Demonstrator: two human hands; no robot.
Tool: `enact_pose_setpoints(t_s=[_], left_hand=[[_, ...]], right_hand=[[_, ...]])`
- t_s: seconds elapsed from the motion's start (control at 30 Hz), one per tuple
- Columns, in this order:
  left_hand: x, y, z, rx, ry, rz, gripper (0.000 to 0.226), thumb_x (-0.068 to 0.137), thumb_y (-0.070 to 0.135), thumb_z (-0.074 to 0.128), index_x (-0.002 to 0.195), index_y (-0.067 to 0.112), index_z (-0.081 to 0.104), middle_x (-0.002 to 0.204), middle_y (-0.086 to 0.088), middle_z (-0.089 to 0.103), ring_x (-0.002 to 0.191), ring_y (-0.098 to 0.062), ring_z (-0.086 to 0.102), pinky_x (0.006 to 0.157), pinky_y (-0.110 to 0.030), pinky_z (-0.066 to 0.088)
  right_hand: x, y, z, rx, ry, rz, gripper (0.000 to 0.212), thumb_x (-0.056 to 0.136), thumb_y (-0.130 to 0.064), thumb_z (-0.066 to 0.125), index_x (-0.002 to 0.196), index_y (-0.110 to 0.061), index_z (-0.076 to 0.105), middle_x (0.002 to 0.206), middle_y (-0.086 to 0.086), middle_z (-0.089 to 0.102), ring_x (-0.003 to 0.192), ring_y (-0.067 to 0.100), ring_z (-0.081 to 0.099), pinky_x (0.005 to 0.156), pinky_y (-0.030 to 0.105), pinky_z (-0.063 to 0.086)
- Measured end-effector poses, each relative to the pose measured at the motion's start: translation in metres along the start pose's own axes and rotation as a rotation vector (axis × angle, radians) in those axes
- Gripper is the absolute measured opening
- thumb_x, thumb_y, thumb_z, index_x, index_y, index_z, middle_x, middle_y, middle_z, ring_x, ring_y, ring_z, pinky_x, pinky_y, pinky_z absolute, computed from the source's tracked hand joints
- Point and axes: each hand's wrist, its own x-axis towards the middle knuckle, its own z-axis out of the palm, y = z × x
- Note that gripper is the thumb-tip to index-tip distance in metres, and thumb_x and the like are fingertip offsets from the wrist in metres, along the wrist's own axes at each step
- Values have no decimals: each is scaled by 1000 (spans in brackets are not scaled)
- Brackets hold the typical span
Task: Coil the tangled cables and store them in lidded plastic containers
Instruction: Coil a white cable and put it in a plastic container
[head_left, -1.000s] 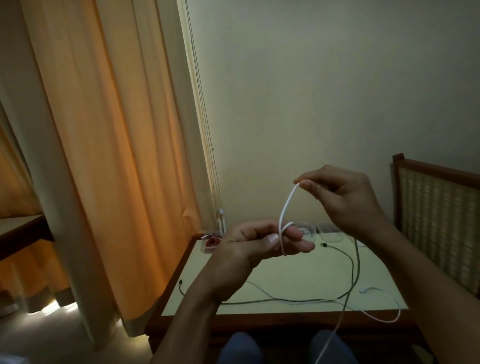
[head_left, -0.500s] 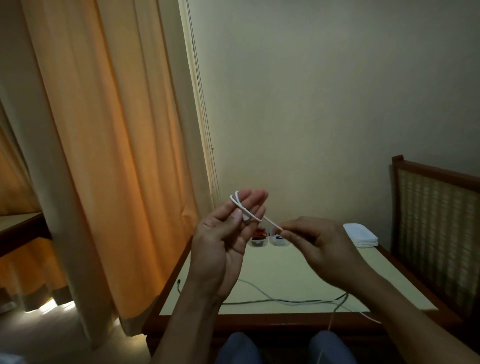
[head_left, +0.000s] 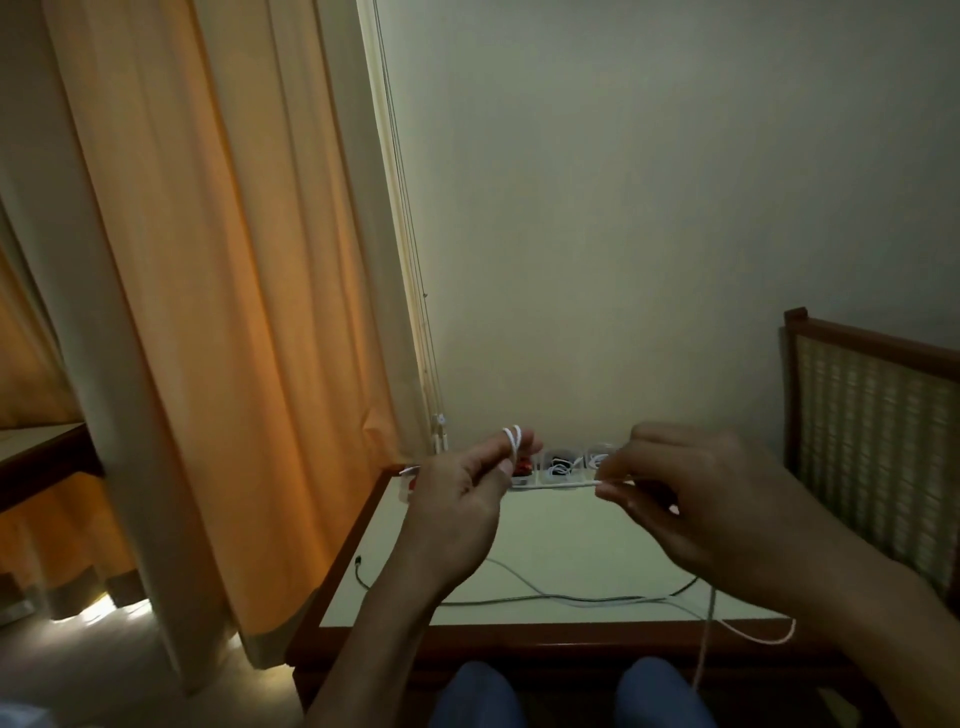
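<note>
2 loops of thin white cable (head_left: 512, 436) wrap the fingers of the left hand (head_left: 457, 504), thumb pinching them. The right hand (head_left: 691, 499) pinches the loose part. Much is left, I think: thin grey cables (head_left: 545, 598) lie uncoiled on the pale table (head_left: 571, 540), near small clear plastic containers (head_left: 558, 465).

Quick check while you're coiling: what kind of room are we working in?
Probably a bedroom or guest room, not a workshop: floor-length orange curtains at the left, a wood-edged table against a plain wall, and a cane-panelled wooden frame at the right.
</note>
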Motion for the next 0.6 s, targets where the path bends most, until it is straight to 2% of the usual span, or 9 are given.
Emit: enact_pose_setpoints(t_s=[0.07, 0.17, 0.23, 0.37, 0.43, 0.6], left_hand=[[0, -1, 2, 44, -89, -40, 35, 103, 5, 53, 126, 25, 71, 118, 15, 75, 120, 0, 64, 112, -39, 47], [-4, 5, 5, 45, -228, -42, 34, 99, 10, 52, 117, 24, 78, 117, 10, 75, 122, -6, 64, 111, -44, 48], [-4, 10, 5, -2, -285, -58, 35, 95, 14, 50, 112, 25, 79, 115, 6, 76, 121, -12, 65, 109, -45, 49], [-6, 16, 0, -100, -378, -45, 36, 96, 7, 45, 117, 7, 74, 113, -5, 77, 117, -20, 68, 105, -37, 52], [-8, 19, -4, -169, -396, -31, 36, 97, 1, 43, 119, 1, 71, 113, -10, 77, 116, -25, 69, 103, -35, 52], [-7, 17, -14, -303, -393, -3, 37, 96, 0, 43, 118, 0, 72, 113, -18, 75, 117, -36, 68, 108, -59, 45]], right_hand=[[7, 3, -5, -40, 34, -46, 30, 94, -44, 48, 95, -27, 73, 81, -15, 59, 62, 6, 54, 50, 35, 51], [19, 8, -11, -45, 81, -87, 27, 95, -41, 52, 96, -25, 74, 85, -11, 60, 62, 11, 56, 50, 38, 52], [28, 11, -14, -27, 118, -95, 25, 95, -40, 58, 96, -24, 76, 86, -10, 61, 64, 11, 58, 52, 36, 52], [40, 21, -11, 80, 175, -52, 24, 88, -41, 64, 97, -24, 78, 85, -12, 62, 68, 5, 57, 59, 23, 49], [43, 28, -5, 162, 175, -11, 26, 87, -43, 65, 97, -24, 80, 85, -13, 66, 70, 7, 61, 61, 23, 48], [41, 38, 15, 305, 105, 66, 29, 86, -45, 63, 98, -25, 81, 85, -17, 70, 75, 9, 65, 65, 25, 50]])
